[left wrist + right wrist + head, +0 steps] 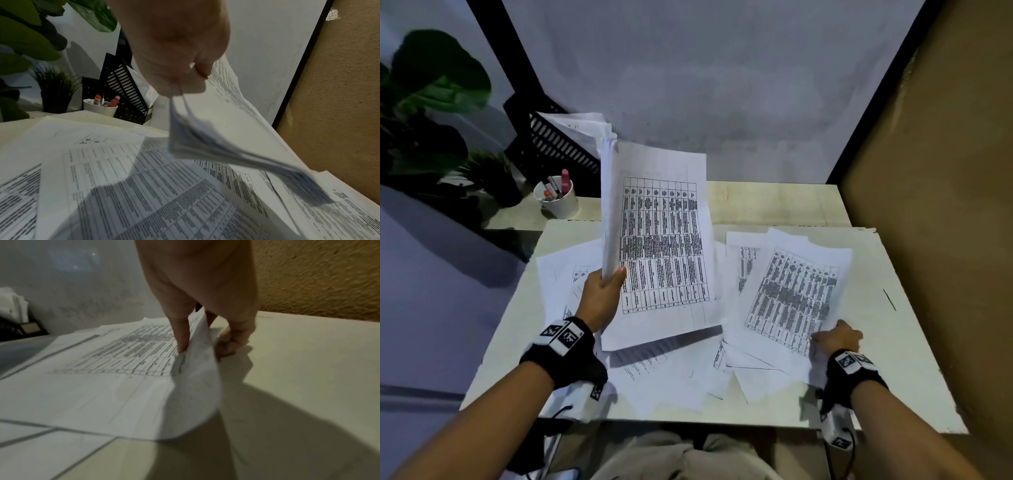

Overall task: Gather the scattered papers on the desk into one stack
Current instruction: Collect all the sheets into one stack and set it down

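plant: big-leaf plant far left, beyond the desk edge; small grassy pot next to it
pen cup: white cup with pens, back left of desk, just in front of black file rack that holds some sheets
desk: pale top, brown wall on the right side
left hand: left hand raised above desk, thumb on top and fingers under, clamped on left edge of held sheaf
held sheaf: several printed table pages, lifted off desk, tilted, sheets fanning apart at lower edge in left wrist view
loose papers: scattered sheets lying flat and overlapping under and around the sheaf, mid-desk to front edge
right pile: overlapping sheets on right half of desk, printed table facing up
right hand: right hand at near right corner of top sheet, thumb on top, fingers curled beneath, pinching the corner, which curls up off desk
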`<state>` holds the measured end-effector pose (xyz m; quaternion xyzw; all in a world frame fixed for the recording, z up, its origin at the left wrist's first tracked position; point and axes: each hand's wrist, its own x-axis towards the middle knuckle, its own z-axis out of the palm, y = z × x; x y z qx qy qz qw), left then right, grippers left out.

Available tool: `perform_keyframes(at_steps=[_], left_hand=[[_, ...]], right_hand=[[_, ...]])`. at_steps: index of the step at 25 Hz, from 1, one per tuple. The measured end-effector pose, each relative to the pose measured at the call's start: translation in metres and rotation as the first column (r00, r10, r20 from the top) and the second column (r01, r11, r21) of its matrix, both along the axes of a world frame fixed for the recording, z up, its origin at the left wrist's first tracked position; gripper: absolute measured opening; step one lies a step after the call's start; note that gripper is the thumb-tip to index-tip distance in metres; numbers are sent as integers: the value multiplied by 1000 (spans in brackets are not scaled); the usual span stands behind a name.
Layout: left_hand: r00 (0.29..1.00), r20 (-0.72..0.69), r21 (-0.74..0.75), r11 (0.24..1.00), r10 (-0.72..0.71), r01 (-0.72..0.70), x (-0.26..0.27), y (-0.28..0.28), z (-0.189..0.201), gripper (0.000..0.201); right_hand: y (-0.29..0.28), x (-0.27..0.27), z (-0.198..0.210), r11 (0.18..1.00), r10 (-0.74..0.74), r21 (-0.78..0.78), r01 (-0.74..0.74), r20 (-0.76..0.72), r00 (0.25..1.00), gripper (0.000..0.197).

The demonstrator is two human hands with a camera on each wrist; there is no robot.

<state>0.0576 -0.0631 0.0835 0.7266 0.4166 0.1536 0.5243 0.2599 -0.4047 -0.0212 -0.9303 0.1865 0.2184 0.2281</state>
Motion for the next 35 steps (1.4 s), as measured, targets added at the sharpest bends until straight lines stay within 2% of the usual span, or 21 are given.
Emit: perform_keyframes(at_steps=[3,5,7,10,12,16,19,21,23,24,26,29,31,33,35], left_hand=[[1000,-9,-15,1000,16,-16,-4,-2,-3,32],[999,-28,-14,1000,26,-26,-6,-2,-5,32],[999,-37,-16,999,29,-30,-7,-1,-5,32],[999,-39,-14,999,35,-36,-10,2,-5,32],[999,-37,-12,999,39,-39,-13,5,-7,31],[997,-36,-62,996,64,-66,-16,7,-14,28],[998,-13,-76,995,64,-65,-13,8,-16,29],[998,10,-70,996,62,-61,-8,10,-14,27],[998,35,-68,997,50,-47,-1,13,-10,29],[998,49,-76,996,39,-35,2,14,-8,31],[997,77,-97,995,9,-2,11,15,-3,32],[991,115,-140,986,-69,85,27,13,4,23],[979,169,-203,967,-117,151,37,14,9,17],[965,208,-235,950,-160,208,42,14,19,16],[954,220,-213,945,-202,249,42,15,33,24]], right_hand=[[13,-5,-4,995,-39,90,43,-54,998,65],[16,-6,-4,993,33,120,-20,-102,994,47],[15,-5,-2,988,100,127,-91,-69,993,35],[5,2,8,978,182,108,-179,-21,983,38],[-5,12,25,976,210,49,-210,7,978,32],[-8,29,68,985,164,20,-174,241,956,25],[6,31,107,983,56,127,-130,467,882,24],[14,35,134,964,-52,243,-106,566,823,25],[23,37,148,907,-196,415,-68,561,804,22],[29,34,150,862,-241,503,-61,512,825,17],[46,18,147,768,-227,635,-87,396,890,12],[79,-12,129,671,-123,732,-119,268,955,8],[99,-25,123,631,-37,762,-142,213,976,13],[113,-28,129,560,76,810,-173,157,985,6],[124,-22,139,443,205,877,-185,102,973,20]])
